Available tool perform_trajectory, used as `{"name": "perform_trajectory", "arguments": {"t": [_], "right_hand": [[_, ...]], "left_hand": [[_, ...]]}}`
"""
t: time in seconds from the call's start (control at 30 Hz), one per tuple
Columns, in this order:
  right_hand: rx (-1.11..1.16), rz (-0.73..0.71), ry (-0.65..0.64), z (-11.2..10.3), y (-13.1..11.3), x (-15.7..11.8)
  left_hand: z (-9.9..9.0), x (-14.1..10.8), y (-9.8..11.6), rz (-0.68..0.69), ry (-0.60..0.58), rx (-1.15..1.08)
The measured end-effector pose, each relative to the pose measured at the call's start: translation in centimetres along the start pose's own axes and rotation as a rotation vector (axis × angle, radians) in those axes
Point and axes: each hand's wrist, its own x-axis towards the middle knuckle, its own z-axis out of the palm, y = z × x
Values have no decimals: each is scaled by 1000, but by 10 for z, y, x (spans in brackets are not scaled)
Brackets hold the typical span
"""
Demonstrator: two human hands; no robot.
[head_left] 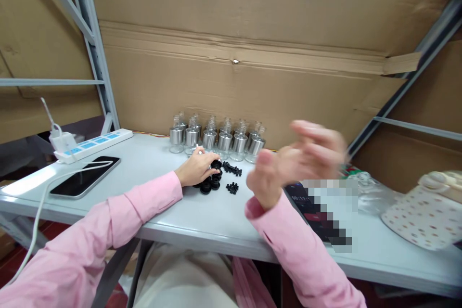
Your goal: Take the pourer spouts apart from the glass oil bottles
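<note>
My left hand (198,167) rests over the left side of a pile of black round caps (206,186), its fingers bent around something I cannot make out. My right hand (298,159) is raised above the right part of the table, blurred by motion, its fingers apart and nothing visible in them. Small black pieces (232,187) lie just right of the caps, with more black pieces (232,169) behind them. Farther back stand several clear glass bottles with silver bands (224,142), close together in rows.
At the left are a white power strip (94,145) with a charger and a phone (85,178) on a cable. A dark-screened device (314,211), clear plastic (371,192) and a dotted pouch (426,211) lie at the right. Cardboard (252,14) walls the back.
</note>
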Motion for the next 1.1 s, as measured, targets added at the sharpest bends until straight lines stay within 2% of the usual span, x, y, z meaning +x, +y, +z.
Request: {"name": "perform_trajectory", "arguments": {"t": [0.07,0.1,0.13,0.23,0.37,0.57,0.8,0.93,1.1], "right_hand": [[-200,-425,-136,0,24,14],[-309,-558,-253,-2,34,18],[-401,-579,-397,-5,42,20],[-612,-368,-703,-16,55,21],[-653,-137,-877,-20,60,19],[-514,-68,-939,-15,63,14],[-460,25,-947,-12,64,10],[-443,67,-896,-11,62,10],[-419,79,-850,-12,60,11]], "left_hand": [[1,0,-1,0,16,12],[1,0,-1,4,29,16],[1,1,-1,8,41,17],[1,1,-1,10,69,6],[-1,2,0,-23,73,-26],[-2,2,-1,-83,69,-42],[-2,0,-5,-46,93,-79],[-3,-2,-2,-50,136,-108],[-6,0,2,-53,137,-123]]}}
